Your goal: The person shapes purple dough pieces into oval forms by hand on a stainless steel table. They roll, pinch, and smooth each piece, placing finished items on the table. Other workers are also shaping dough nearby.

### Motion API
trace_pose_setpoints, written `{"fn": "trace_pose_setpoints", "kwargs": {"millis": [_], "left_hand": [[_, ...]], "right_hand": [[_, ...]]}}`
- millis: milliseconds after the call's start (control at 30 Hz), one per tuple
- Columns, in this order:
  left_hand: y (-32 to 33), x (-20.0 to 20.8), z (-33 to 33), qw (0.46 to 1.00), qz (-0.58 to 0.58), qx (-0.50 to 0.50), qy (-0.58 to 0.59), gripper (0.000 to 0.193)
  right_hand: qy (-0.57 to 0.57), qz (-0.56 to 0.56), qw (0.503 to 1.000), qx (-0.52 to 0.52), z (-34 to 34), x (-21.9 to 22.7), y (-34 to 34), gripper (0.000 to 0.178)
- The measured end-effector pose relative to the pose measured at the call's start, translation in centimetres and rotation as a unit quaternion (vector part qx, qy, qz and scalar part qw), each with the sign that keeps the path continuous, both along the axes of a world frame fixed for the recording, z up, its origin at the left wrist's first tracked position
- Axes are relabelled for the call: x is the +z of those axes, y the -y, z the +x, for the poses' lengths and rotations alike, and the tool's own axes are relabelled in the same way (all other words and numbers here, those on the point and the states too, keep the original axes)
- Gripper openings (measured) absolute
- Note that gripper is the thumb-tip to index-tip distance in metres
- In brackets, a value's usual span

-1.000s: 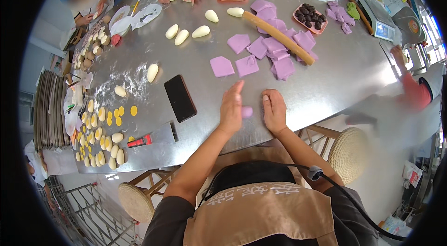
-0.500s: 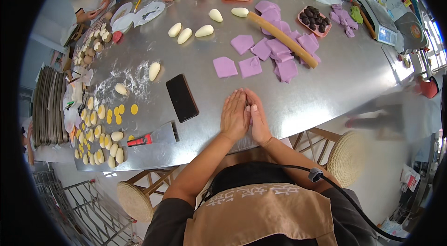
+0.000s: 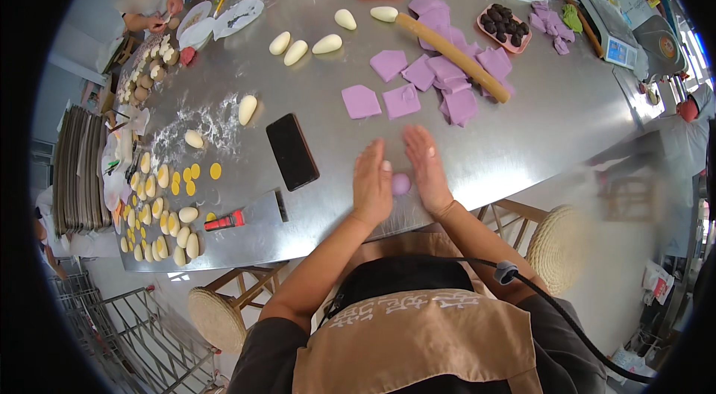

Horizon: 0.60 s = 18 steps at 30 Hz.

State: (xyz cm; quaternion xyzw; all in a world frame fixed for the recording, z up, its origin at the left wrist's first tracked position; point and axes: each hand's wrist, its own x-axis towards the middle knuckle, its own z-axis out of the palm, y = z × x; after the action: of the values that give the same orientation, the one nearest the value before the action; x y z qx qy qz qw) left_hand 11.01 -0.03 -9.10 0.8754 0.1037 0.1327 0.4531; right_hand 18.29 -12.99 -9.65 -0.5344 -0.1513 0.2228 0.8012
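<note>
So your two bare hands are apart right now, both flat with the fingers pretty much straight, left hand (image 3: 372, 182) on one side and right hand (image 3: 427, 170) on the other. The small, smooth, round purple dough ball (image 3: 401, 184) sits between them on the shiny steel tabletop (image 3: 537, 125). It's right beside your left palm, though I can't tell if they're actually touching. A bit further out from your fingertips you've got flat, angular purple dough pieces (image 3: 361, 102), some loose, some piled up, with a long tan rolling pin (image 3: 453, 58) lying slantwise across the pile. Over to your left there's a black rectangular phone (image 3: 292, 152), and near it a flat metal scraper with a red-and-black handle (image 3: 246, 216). Smooth cream egg-shaped dough pieces (image 3: 327, 44) are scattered beyond the phone.
</note>
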Motion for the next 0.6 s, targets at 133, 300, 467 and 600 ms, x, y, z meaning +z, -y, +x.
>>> {"fn": "trace_pose_setpoints", "kwargs": {"millis": [133, 300, 467, 600], "left_hand": [[-0.7, -0.7, 0.6, 0.995, 0.102, 0.002, -0.005, 0.055], [0.8, -0.7, -2.4, 0.977, 0.179, -0.097, -0.061, 0.061], [1.3, -0.8, -3.1, 0.98, 0.187, -0.071, -0.001, 0.059], [-0.5, 0.1, 2.5, 0.967, 0.251, -0.003, -0.038, 0.064]], "right_hand": [[0.164, -0.096, 0.981, 0.04, 0.1, 0.9, -0.2, 0.071], [0.357, -0.217, 0.906, 0.065, -3.2, 0.2, 0.8, 0.055], [0.402, -0.26, 0.876, 0.055, -3.6, 0.3, 0.6, 0.051], [0.36, -0.256, 0.897, -0.011, 0.7, 1.1, -3.0, 0.054]]}}
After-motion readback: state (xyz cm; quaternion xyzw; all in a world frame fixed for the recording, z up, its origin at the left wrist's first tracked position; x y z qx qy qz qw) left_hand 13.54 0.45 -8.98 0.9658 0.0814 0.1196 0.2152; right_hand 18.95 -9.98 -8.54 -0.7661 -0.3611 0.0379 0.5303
